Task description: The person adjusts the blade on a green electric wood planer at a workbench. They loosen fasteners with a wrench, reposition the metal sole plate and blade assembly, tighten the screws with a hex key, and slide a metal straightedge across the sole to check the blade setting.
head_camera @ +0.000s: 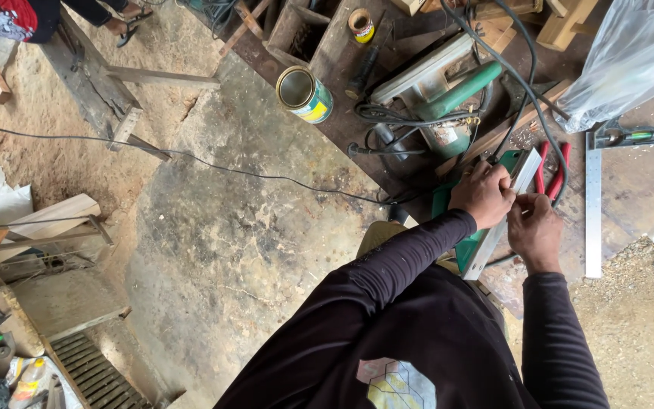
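Note:
My left hand (482,193) and my right hand (535,231) both grip a long flat metal strip (502,214) that slants from the bench edge up toward red-handled pliers (552,170). The left hand holds its upper part, the right hand pinches it just below. A green tool body (459,227) lies under the strip, partly hidden by my left arm. My dark long sleeves fill the lower middle of the view.
A green power saw (448,98) with black cables, an open tin can (304,93), a tape roll (361,24), a combination square (593,204) and a plastic bag (630,53) lie on the dark bench. Wood offcuts and a thin cable cross the concrete floor at left.

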